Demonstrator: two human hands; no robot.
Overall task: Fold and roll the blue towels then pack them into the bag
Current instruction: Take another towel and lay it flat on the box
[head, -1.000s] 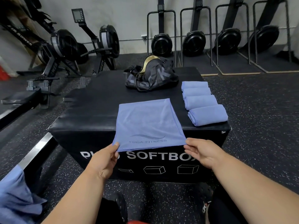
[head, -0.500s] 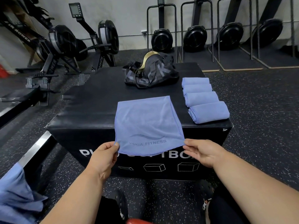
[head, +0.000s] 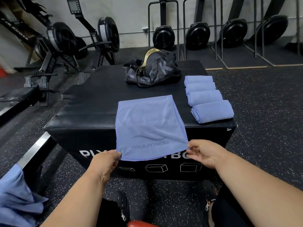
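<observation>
Right now one flat blue towel (head: 150, 126) printed YOGA FITNESS drapes over the near edge of the black soft plyo box (head: 85, 115). The left hand (head: 105, 163) pinches its near left corner, the right hand (head: 206, 153) its near right corner. Four rolled blue towels (head: 208, 99) lie in a row at the right, and one black duffel bag (head: 153, 69) sits at the far side.

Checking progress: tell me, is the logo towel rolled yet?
No. The blue logo towel lies flat, its near edge overhanging the black box.
</observation>
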